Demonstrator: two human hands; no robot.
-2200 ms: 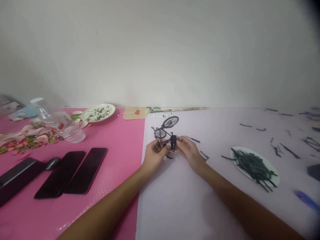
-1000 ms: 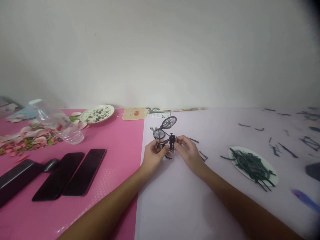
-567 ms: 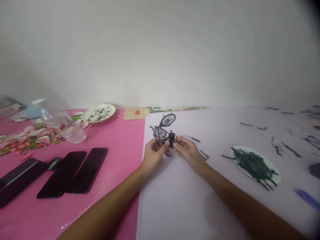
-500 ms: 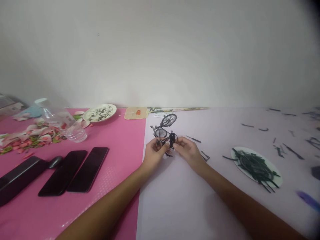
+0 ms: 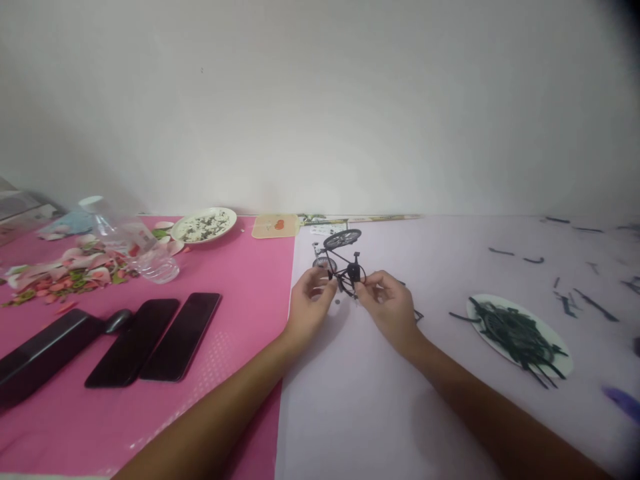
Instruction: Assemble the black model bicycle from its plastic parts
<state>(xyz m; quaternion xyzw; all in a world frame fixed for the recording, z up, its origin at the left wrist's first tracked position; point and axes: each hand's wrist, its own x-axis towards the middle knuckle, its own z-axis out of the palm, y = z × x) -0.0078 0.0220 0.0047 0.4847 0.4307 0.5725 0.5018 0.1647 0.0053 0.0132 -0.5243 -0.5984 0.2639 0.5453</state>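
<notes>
A small black model bicycle (image 5: 342, 259) is held between my two hands over the pale part of the table, tilted, with one spoked wheel toward the wall. My left hand (image 5: 311, 300) pinches its lower left part near the frame. With thumb and fingers closed, my right hand (image 5: 387, 303) grips the lower right part by the black piece near the seat. My fingertips hide some of the frame. Beside my right hand, a thin black part (image 5: 418, 315) lies partly covered.
On the right a white plate (image 5: 483, 339) bears dark green and black strips, with loose black parts (image 5: 595, 305) beyond it. To the left are two phones (image 5: 180, 340), a black case (image 5: 45, 353), a clear bottle (image 5: 133, 243), petals (image 5: 75, 267) and a plate (image 5: 175, 232).
The bicycle has turned in my hands, its upper wheel now flatter and slightly right. My right hand has shifted right, apart from my left. The whole view has moved slightly.
</notes>
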